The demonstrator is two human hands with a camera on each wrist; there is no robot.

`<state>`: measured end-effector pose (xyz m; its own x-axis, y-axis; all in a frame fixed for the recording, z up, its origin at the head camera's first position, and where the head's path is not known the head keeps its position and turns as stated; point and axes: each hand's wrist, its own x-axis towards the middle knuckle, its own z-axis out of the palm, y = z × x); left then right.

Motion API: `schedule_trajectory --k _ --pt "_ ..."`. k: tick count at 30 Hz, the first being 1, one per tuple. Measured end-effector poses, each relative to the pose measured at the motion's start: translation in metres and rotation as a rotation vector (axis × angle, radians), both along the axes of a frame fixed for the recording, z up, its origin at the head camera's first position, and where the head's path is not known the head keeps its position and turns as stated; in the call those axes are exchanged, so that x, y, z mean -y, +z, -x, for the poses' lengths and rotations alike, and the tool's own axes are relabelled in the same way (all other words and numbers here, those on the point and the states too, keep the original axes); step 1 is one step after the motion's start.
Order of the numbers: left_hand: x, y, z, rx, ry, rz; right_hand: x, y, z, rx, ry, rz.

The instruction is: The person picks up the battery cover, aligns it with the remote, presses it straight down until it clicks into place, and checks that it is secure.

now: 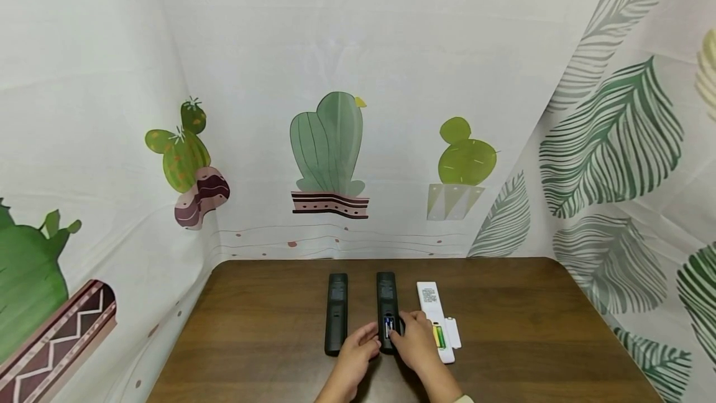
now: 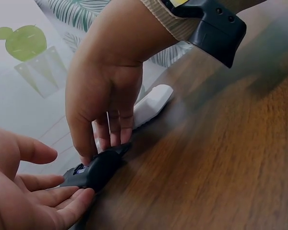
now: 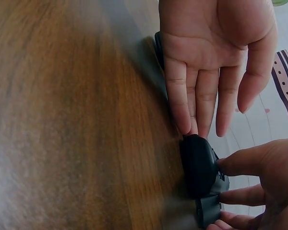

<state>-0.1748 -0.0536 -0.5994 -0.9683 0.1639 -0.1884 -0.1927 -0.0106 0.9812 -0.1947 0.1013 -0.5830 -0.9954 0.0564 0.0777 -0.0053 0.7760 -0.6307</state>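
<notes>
Black remote control sits gripped by the right hand, thumb at its batteries, straight-fingered left hand opposite apparently bracing it.

Head view: from high on near side of desk, facing fwd + down, farthest back, far edge & both far corners in. L wrist view: v. close, low, tilted, facing across to right hand. R wrist view: also close, tilted, facing left hand. All 3 share mid blk remote.
</notes>
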Motion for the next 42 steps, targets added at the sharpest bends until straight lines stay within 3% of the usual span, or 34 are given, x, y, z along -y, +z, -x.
schedule_trajectory --k 14,28,42 --pt "-0.005 0.003 -0.002 0.001 0.093 -0.033 0.0 0.001 0.0 0.0 0.0 0.001" --pt "-0.01 -0.003 0.006 -0.026 0.136 -0.019 0.0 0.002 -0.003 -0.049 -0.005 0.033" --pt "-0.011 -0.007 0.01 -0.049 0.108 0.005 0.0 0.002 -0.001 -0.019 -0.005 0.087"
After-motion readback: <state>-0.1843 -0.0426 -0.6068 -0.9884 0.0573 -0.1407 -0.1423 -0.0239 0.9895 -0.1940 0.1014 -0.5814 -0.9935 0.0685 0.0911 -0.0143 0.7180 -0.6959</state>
